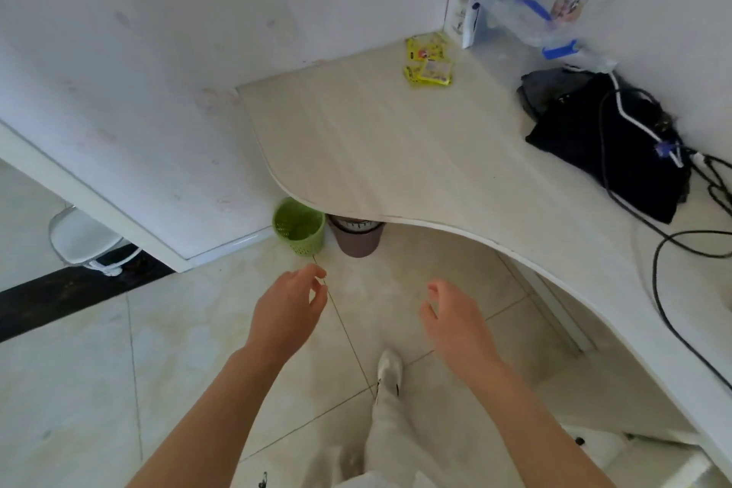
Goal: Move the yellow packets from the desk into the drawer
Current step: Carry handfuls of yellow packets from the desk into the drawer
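Left hand [291, 307] and right hand [455, 319], both relaxed and holding nothing, over the floor; yellow packets [428, 59] lie on the table [380, 154], well beyond the hands.

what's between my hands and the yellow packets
Nothing visible. The packets lie at the desk's far corner, with bare desktop in front of them. Both the left hand and right hand hang empty over the floor.

The packets [428, 60] lie on the far part of the desk [396, 154], left of the bag [606, 143]; two bins [298, 226] stand on the floor under its near-left edge
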`<state>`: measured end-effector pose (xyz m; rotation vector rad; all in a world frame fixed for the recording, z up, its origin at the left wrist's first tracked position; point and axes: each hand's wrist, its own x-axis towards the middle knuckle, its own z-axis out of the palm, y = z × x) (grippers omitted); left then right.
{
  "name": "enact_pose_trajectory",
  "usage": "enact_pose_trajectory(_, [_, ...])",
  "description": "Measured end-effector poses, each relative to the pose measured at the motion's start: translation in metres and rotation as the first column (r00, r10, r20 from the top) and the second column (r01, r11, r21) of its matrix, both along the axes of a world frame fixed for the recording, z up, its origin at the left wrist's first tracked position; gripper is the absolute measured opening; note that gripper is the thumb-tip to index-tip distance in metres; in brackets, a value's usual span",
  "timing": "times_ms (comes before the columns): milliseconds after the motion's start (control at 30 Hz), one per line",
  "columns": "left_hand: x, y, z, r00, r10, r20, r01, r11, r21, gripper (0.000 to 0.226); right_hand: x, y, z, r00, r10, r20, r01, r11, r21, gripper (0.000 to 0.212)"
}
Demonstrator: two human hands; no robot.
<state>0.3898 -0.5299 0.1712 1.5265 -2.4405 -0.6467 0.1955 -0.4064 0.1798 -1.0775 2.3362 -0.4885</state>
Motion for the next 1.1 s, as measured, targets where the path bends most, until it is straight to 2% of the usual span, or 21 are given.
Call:
enact_pose_trajectory(300, [-0.078,-0.110,0.003,1.000,-0.005,-0.012,0.005,1.000,0.006,0.019,-0.086,-0.121,0.001,0.998,0.049,-0.040,-0.051,0.997,-0.056,0.034])
enact_pose_trajectory(600, [-0.153,-0.207,0.008,0.999,0.001,-0.038,0.000,0.999,0.048,0.020,-0.158,-0.217,0.014,0.996,0.057,-0.067,-0.057,0.998,-0.002,0.035])
enact_pose_trajectory(800, [-0.191,-0.279,0.006,0.997,-0.069,-0.028,0.070,0.996,0.047,0.019,-0.194,-0.274,0.014,0.998,0.002,-0.061,0.000,0.999,0.036,0.036])
enact_pose_trajectory(1100, [-0.242,-0.385,0.000,0.978,-0.199,-0.056,0.204,0.973,0.108,0.017,-0.243,-0.346,0.016,0.981,-0.177,-0.083,0.180,0.983,0.028,0.033])
